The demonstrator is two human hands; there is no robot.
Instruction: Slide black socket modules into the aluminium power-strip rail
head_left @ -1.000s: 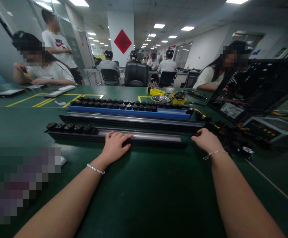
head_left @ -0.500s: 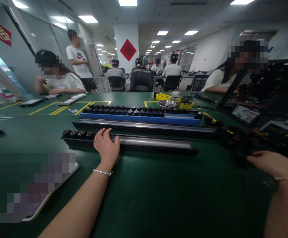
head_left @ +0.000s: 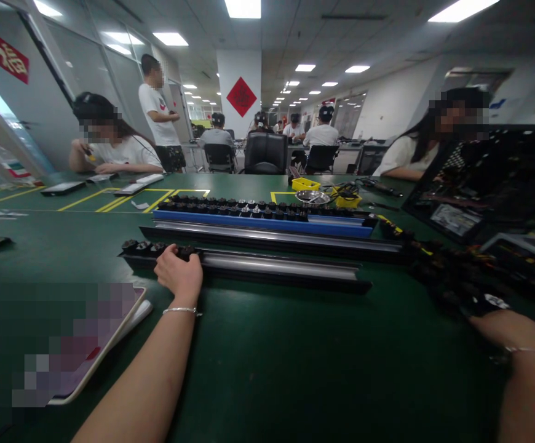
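On the green table (head_left: pixel 267 344) lies a long black channel (head_left: pixel 277 266) with a metallic inner face. Small black modules (head_left: pixel 144 245) sit in a row at its left end. My left hand (head_left: pixel 179 271) curls over that end, its thumb and fingers around a black module (head_left: pixel 187 251). Far right, my right hand (head_left: pixel 502 326) reaches to a dark heap of black parts and wires (head_left: pixel 447 267). A black module with a silvery face (head_left: pixel 494 301) is at its fingertips, which are mostly hidden.
Behind lie a second black channel (head_left: pixel 272 238) and a blue channel (head_left: pixel 267 224) full of modules. A phone (head_left: pixel 96 344) rests at left. Yellow bins (head_left: pixel 305 184), a metal dish (head_left: pixel 312 197) and a dark open casing (head_left: pixel 470 184) stand further back. People sit across the table.
My left hand has shifted left along the near channel, onto the modules. My right hand has dipped slightly at the heap, and a silvery-faced module now shows by its fingers.
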